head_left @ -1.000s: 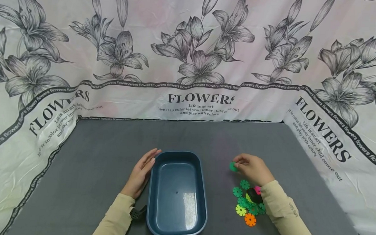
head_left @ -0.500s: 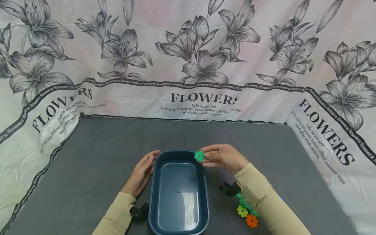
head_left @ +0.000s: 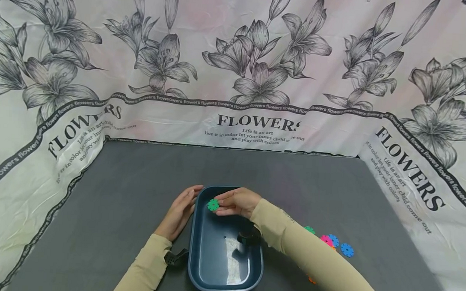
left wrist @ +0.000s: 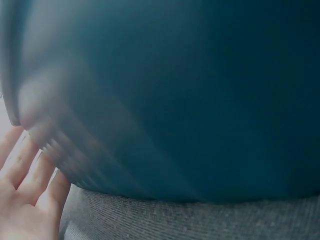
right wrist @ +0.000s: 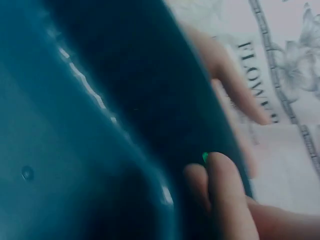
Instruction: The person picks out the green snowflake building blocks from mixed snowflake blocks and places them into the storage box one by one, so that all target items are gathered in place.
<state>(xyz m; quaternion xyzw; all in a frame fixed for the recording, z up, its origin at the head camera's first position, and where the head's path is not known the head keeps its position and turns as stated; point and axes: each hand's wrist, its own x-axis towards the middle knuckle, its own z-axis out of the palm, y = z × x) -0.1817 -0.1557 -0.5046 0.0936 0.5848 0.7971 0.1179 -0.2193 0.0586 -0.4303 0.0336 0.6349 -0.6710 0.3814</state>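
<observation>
Pinching a green disc (head_left: 213, 204) — flat, round, notched edge — with right hand (head_left: 236, 201) fingers, within the outline of the blue tray (head_left: 209, 264), far end; height above its floor unclear. Left hand (head_left: 180, 210): fingers straight, touching the tray's outer left wall near the far corner. Tray's glossy, rounded corners, raised rim, small round mark on its floor. Grey table (head_left: 139, 180), ribbed weave, separates it from loose discs (head_left: 347, 250), partly hidden by right sleeve (head_left: 310, 253), and runs back to wrinkled printed cloth (head_left: 172, 122).
</observation>
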